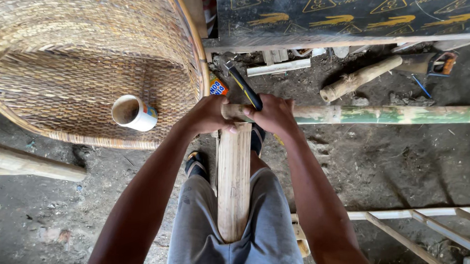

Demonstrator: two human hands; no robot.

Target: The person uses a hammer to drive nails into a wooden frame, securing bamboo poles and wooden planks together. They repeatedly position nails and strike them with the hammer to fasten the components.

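Note:
A long bamboo pole (pixel 381 114), green and pale, lies crosswise over an upright pale wooden plank (pixel 233 184) that stands between my knees. My left hand (pixel 208 115) grips the pole's left end. My right hand (pixel 273 115) is closed around the pole just beside it. A hammer (pixel 240 83) with a black and yellow handle runs from under my right hand's fingers up and to the left; whether that hand also holds it I cannot tell. My sandalled foot (pixel 196 166) rests on the dirt left of the plank.
A woven wicker chair (pixel 70 74) fills the upper left, with a white cup (pixel 134 113) lying on its seat. A short log (pixel 359 78) and a saw handle (pixel 441 64) lie beyond the pole. A thick pole (pixel 31 164) is at the left, a wooden frame (pixel 424 227) at the lower right.

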